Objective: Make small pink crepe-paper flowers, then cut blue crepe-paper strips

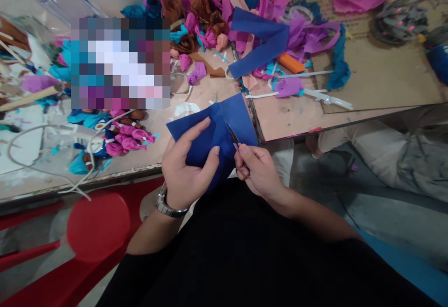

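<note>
A dark blue sheet of paper (201,134) hangs in front of my body at the table's edge, with a slit running down its right part. My left hand (185,167), a metal watch on its wrist, grips the sheet from the left; index finger and thumb lie spread on top, the other fingers are mostly hidden. My right hand (255,164) is closed round small scissors (234,134). Only their thin blades show, lying in the slit; the handles are covered by my fingers. Beyond the sheet lies a folded blue paper strip (261,41).
Crumpled pink, purple and brown crepe paper (206,8) is heaped at the back. Small wrapped bundles (122,139) and a white cable (45,127) lie left. An orange-handled cutter (290,63) rests right of centre. A red stool (98,225) stands below; another person's leg (364,148) is at right.
</note>
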{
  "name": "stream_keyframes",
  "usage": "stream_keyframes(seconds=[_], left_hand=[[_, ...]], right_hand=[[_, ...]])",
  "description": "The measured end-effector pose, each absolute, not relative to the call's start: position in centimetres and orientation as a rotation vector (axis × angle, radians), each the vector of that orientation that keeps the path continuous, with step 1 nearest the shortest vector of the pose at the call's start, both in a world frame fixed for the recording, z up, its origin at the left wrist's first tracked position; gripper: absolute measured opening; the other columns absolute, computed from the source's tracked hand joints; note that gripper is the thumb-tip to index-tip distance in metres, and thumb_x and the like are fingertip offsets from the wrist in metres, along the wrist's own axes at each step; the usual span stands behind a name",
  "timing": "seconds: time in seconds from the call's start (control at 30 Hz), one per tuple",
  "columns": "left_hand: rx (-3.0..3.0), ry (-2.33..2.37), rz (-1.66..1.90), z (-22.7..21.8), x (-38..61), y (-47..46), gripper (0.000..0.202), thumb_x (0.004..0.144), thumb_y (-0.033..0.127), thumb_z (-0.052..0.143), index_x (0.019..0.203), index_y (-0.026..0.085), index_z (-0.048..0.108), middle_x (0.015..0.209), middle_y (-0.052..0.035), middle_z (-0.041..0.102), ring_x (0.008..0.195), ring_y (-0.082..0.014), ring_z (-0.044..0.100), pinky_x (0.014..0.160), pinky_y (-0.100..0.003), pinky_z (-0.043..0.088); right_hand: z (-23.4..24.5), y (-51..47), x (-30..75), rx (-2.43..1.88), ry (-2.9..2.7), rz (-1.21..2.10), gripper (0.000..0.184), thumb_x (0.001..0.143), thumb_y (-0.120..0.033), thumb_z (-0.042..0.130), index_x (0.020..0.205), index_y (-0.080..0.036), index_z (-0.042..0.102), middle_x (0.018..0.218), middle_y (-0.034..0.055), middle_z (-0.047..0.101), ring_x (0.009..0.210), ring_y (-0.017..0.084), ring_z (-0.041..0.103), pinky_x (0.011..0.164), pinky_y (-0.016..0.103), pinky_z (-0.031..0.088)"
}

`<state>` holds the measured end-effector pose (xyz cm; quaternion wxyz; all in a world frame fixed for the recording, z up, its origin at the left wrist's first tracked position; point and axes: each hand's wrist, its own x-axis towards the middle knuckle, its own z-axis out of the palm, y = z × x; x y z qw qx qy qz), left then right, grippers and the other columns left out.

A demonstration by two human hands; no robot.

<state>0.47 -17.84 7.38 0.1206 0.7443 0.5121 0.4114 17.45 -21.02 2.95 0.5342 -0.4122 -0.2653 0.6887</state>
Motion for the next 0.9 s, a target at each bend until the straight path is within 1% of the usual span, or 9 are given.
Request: stream_keyframes(seconds=[0.1, 0.3, 0.57, 0.63, 0.77, 0.9], left_hand=[[2.184, 1.487, 1.216, 7.41, 0.53, -17.88, 0.048, 0.09, 0.032, 0.076, 0.137, 0.024, 0.069, 0.135, -0.0061, 0.075, 0.119, -0.0265, 0.073, 0.11, -0.045, 0.058], [2.199, 1.499, 1.207, 7.48, 0.46, -18.05, 0.049, 0.091, 0.033, 0.075, 0.138, 0.025, 0.068, 0.136, -0.0062, 0.074, 0.12, -0.0277, 0.073, 0.111, -0.047, 0.058], [2.214, 1.494, 1.208, 7.79, 0.36, -18.25, 0.05, 0.09, 0.032, 0.075, 0.138, 0.024, 0.068, 0.135, -0.0053, 0.075, 0.118, -0.0261, 0.074, 0.11, -0.044, 0.059], [2.225, 1.498, 1.191, 7.8, 0.35, -18.28, 0.049, 0.09, 0.033, 0.075, 0.138, 0.024, 0.069, 0.135, -0.0057, 0.075, 0.117, -0.0265, 0.074, 0.109, -0.044, 0.059], [2.232, 1.48, 1.174, 7.75, 0.31, -18.28, 0.053, 0.089, 0.033, 0.076, 0.141, 0.024, 0.066, 0.139, -0.0067, 0.073, 0.123, -0.0282, 0.072, 0.11, -0.045, 0.059], [2.228, 1.469, 1.16, 7.62, 0.23, -18.26, 0.055, 0.09, 0.033, 0.075, 0.143, 0.024, 0.065, 0.14, -0.0072, 0.072, 0.121, -0.0279, 0.073, 0.11, -0.045, 0.058]], right_hand=[[2.93, -21.01, 17.33, -0.981, -0.626, 1.631, 0.055, 0.093, -0.063, 0.074, 0.064, -0.019, 0.058, 0.054, -0.0068, 0.043, 0.045, 0.006, 0.034, 0.044, 0.021, 0.03], [2.99, -21.0, 17.23, -1.023, -0.642, 1.622, 0.056, 0.092, -0.065, 0.073, 0.063, -0.019, 0.058, 0.056, -0.0055, 0.045, 0.046, 0.006, 0.035, 0.043, 0.022, 0.031], [3.09, -21.0, 17.53, -0.961, -0.613, 1.687, 0.057, 0.091, -0.069, 0.072, 0.065, -0.02, 0.061, 0.052, -0.0061, 0.041, 0.046, 0.007, 0.031, 0.044, 0.022, 0.027], [3.1, -20.91, 17.74, -0.968, -0.641, 1.696, 0.057, 0.092, -0.069, 0.07, 0.065, -0.02, 0.061, 0.053, -0.0056, 0.042, 0.046, 0.007, 0.032, 0.044, 0.023, 0.028], [3.13, -20.71, 18.1, -0.972, -0.711, 1.678, 0.057, 0.094, -0.07, 0.067, 0.068, -0.02, 0.065, 0.053, -0.0047, 0.045, 0.046, 0.008, 0.036, 0.045, 0.024, 0.03], [3.13, -20.59, 18.16, -0.983, -0.741, 1.655, 0.056, 0.094, -0.069, 0.067, 0.069, -0.02, 0.067, 0.054, -0.0044, 0.046, 0.048, 0.009, 0.038, 0.046, 0.023, 0.033]])
